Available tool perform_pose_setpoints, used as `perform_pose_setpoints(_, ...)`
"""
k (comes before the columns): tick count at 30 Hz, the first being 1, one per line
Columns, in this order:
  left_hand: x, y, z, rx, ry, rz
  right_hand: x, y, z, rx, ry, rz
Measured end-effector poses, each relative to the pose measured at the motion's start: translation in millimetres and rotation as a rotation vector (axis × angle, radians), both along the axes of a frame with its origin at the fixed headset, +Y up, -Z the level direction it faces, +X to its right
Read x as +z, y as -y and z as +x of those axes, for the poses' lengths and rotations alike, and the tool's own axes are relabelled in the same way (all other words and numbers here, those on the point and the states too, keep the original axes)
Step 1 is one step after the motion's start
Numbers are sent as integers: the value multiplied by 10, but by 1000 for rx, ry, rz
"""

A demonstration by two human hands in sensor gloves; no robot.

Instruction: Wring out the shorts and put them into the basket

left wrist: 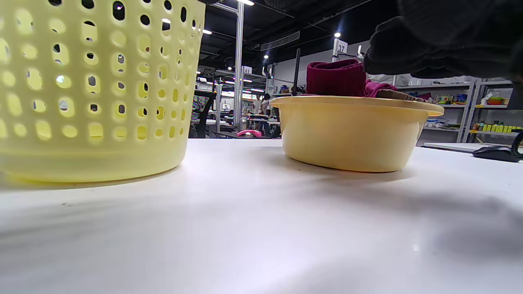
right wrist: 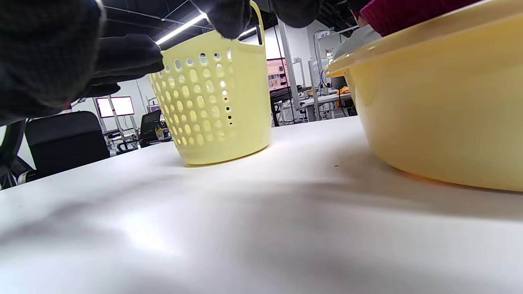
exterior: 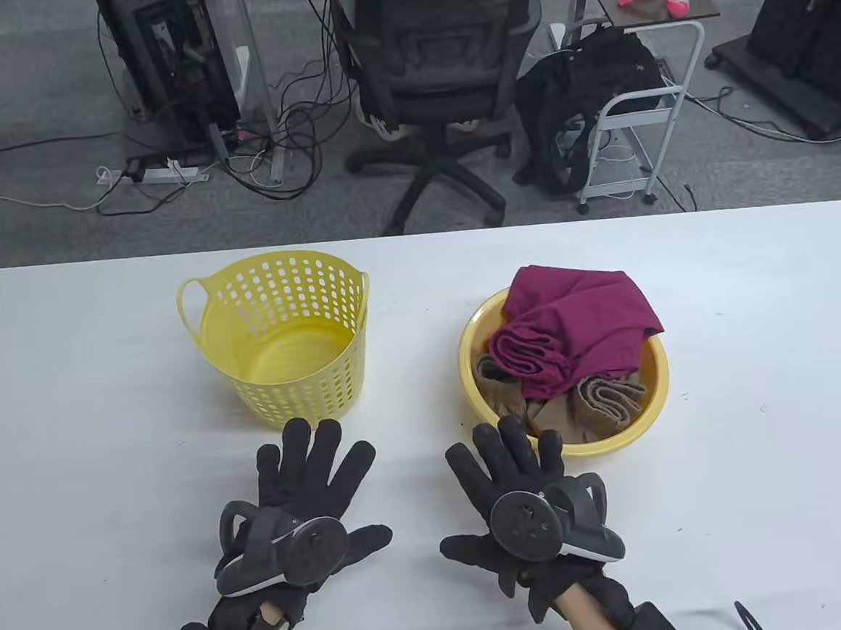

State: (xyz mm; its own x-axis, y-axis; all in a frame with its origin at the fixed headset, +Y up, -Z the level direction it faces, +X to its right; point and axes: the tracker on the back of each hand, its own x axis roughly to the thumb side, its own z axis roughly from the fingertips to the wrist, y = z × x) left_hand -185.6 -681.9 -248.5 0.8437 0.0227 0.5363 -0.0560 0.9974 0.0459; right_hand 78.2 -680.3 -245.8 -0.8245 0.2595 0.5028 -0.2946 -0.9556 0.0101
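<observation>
1. Nearest me, my left hand lies flat on the table, fingers spread wide, holding nothing.
2. My right hand is likewise splayed and empty, its fingertips at the basin's near rim.
3. Beyond the left hand stands the basket, upright.
4. I see maroon shorts heaped in the basin over brown shorts.

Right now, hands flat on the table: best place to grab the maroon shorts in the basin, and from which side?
Probably take the maroon shorts at the rolled, bunched edge facing the person, coming from above and from the near side with the right hand, which lies just in front of the yellow basin. That roll stands clear above the brown cloth, so fingers can close around it alone.
</observation>
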Motion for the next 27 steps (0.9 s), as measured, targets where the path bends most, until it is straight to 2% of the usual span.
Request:
perform_pose_setpoints(14, -7, 13, 3, 5, 10, -9, -5, -20, 10, -3, 5, 10)
perform_pose_setpoints(27, 10, 13, 31, -1, 35, 1, -91, -161, 158, -25, 55, 26)
